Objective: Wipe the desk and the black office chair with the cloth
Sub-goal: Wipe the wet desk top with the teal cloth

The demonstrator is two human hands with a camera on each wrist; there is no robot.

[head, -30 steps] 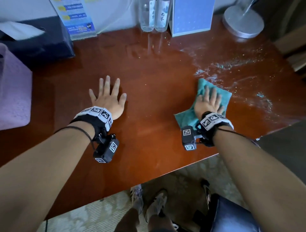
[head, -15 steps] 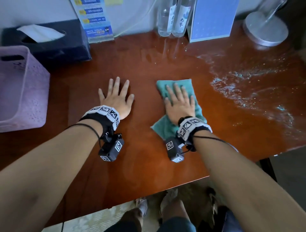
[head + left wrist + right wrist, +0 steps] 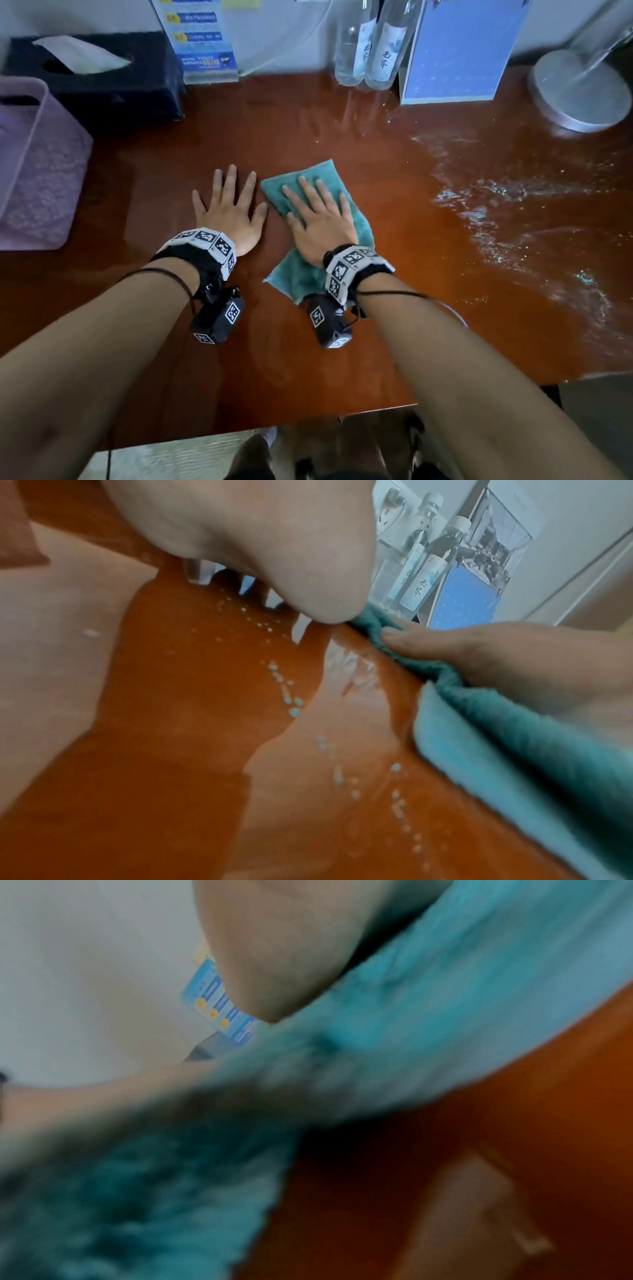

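Note:
A teal cloth lies flat on the red-brown wooden desk, near its middle. My right hand presses down on the cloth with straight, spread fingers. My left hand rests flat on the bare desk just left of the cloth, fingers spread, its thumb almost touching the cloth's edge. In the left wrist view the cloth and the right hand on it show beside water droplets. The right wrist view is blurred, filled by the cloth. The black office chair is out of sight.
A wet, streaky patch covers the desk's right side. Along the back stand a dark tissue box, a blue leaflet stand, two clear bottles, a blue card and a lamp base. A lilac basket sits at left.
My right hand has slid the cloth leftward from the wet right side to beside my left hand. The left hand has stayed flat in place.

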